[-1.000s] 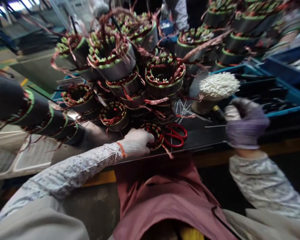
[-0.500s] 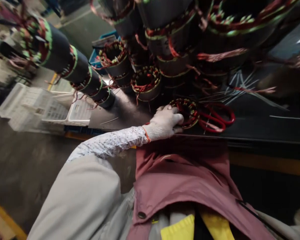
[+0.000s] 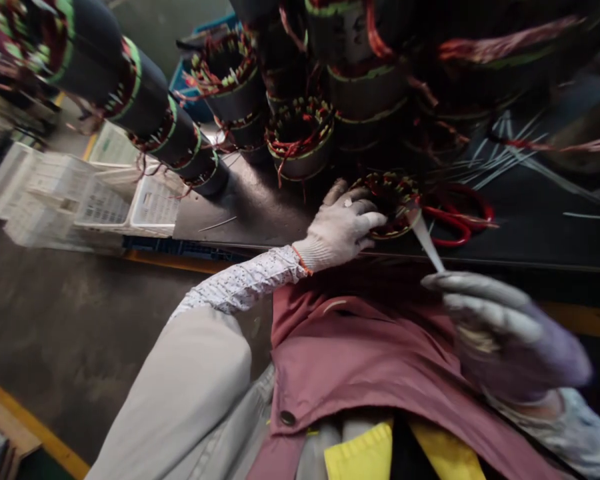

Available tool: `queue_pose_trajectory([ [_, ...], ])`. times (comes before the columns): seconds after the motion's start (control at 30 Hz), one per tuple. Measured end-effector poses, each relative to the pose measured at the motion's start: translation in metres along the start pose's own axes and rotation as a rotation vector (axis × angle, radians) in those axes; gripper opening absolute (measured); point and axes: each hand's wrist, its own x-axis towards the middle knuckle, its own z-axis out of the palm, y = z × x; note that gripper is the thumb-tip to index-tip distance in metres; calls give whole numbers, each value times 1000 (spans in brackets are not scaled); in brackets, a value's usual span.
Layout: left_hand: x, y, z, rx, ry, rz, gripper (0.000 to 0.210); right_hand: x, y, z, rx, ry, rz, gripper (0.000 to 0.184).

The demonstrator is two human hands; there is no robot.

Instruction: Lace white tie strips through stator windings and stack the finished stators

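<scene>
Resting on a wire-wound ring (image 3: 400,189), the person's left hand (image 3: 336,230) wears a pale knitted glove with an orange edge at the cuff. Its fingers lie slightly apart over the ring's left side; whether its grip closes on the wall, I cannot tell, because the far side of the fingers is hidden. The ring sits near the front edge of a dark counter (image 3: 265,203), in front of the person, its red windings and pale green tips around a dark opening.

At lower right, the right hand (image 3: 510,333), in a white and purple glove and a little blurred, hangs just off the counter's edge. Its grip is pinching one end of a narrow whitish strip (image 3: 429,247), which slants up and left to the ring's right rim.

Just right of the ring lie scissors with red handles (image 3: 450,217). Beyond them, thin pale ties (image 3: 505,160) lie loosely crossed. Behind the ring and to its left stands a smaller wound ring (image 3: 301,163), with taller stacks in shadow behind. Farther left, a slanting column of wound cylinders (image 3: 150,93) rises beside white slotted baskets (image 3: 155,207). A mauve apron (image 3: 350,340) covers the person's front.
</scene>
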Motion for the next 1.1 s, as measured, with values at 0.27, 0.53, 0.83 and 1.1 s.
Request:
queue_pose_trajectory([
  [0.27, 9, 5, -6, 45, -32, 43, 68, -37, -21, 25, 141, -19, -26, 50],
  [0.53, 16, 10, -3, 19, -44, -33, 70, -47, -19, 32, 175, 2, 75, 34],
  [0.83, 1, 11, 16, -323, 204, -260, 64, 20, 23, 87, 249, 341, 200, 19],
  [1.1, 1, 12, 35, -412, 439, -25, 19, 35, 1, 62, 166, 233, 242, 5],
])
